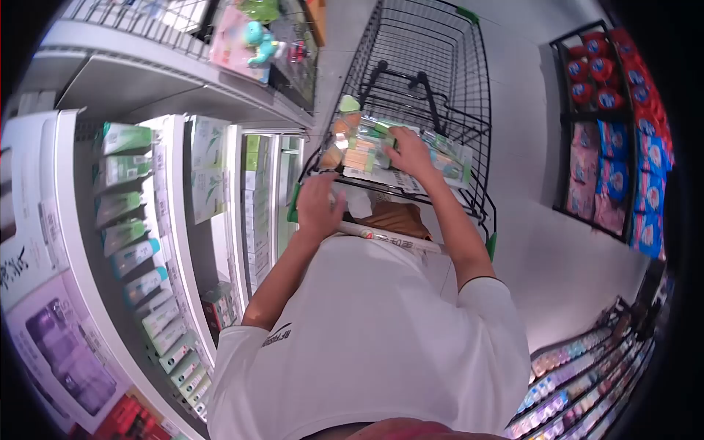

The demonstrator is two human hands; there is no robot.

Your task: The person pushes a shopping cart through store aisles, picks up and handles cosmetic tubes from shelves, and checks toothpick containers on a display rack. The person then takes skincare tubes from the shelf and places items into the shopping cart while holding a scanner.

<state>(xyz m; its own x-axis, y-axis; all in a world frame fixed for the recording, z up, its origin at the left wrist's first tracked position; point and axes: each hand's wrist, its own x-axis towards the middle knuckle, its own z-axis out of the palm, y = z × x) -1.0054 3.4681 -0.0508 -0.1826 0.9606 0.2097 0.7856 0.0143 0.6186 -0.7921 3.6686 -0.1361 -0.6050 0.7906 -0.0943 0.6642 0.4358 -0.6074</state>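
Observation:
A black wire shopping cart [485,110] with green corners stands before me. In its near upper section lie several packages, among them a clear-and-green package [383,132] and a bag with orange and light-green parts [343,136]. My right hand [412,152] is at the clear-and-green package, thumb and fingers bent around its edge; the exact grip is partly hidden. My left hand [320,208] is over the cart's near left corner, fingers stretched and thumb apart, with nothing in it. Below the hands are a brown item [396,218] and the cart's pale handle bar [381,233] with printed characters.
Lit shelves [172,220] with tubes and boxes [139,257] run close along my left. A red-and-blue stack of packaged goods [612,147] stands on a rack to the right. More stocked shelves [579,381] are at the lower right. Grey floor [521,242] lies between.

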